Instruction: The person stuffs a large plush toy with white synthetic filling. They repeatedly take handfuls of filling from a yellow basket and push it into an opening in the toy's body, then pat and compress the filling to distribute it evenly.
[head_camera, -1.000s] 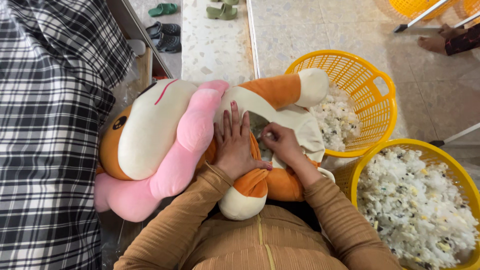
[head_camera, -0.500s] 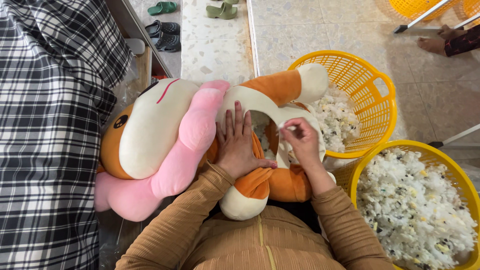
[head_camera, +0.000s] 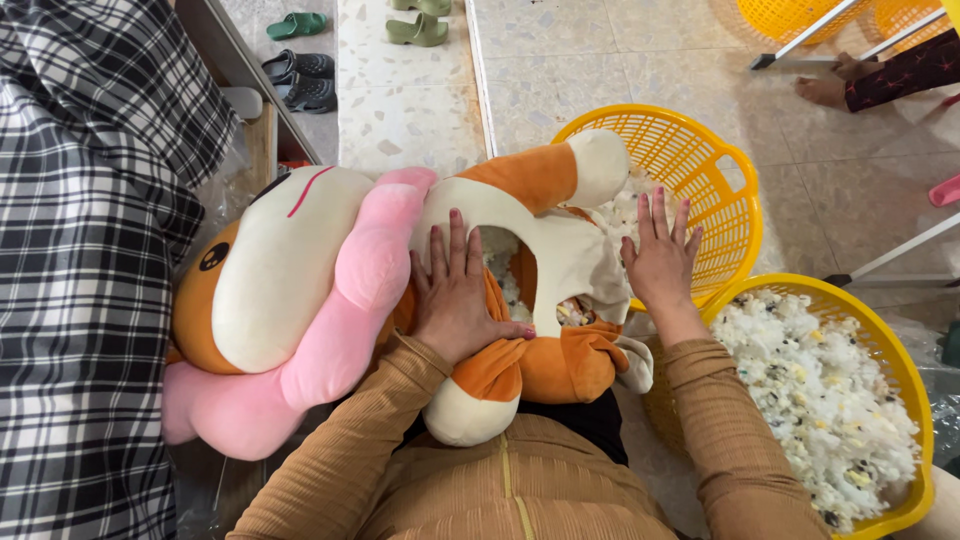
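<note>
A large plush toy (head_camera: 290, 270) in orange, cream and pink lies across my lap, its face to the left. My left hand (head_camera: 455, 290) rests flat on its belly beside an open seam where white stuffing shows (head_camera: 510, 290). My right hand (head_camera: 660, 255) hovers with fingers spread and empty, over the toy's loose cream fabric (head_camera: 580, 265) at the rim of the far yellow basket (head_camera: 735, 175). That basket holds shredded white foam filling (head_camera: 625, 210).
A second yellow basket (head_camera: 905, 375) full of white foam pieces (head_camera: 810, 390) stands at my right. A black-and-white plaid cloth (head_camera: 85, 250) covers the left side. Sandals (head_camera: 300, 85) lie on the terrazzo floor ahead. Another person's foot (head_camera: 825, 90) is at the top right.
My right hand pulled out of the toy's seam, lifted and moved right toward the far basket, its fingers spreading. My left hand stayed flat on the toy.
</note>
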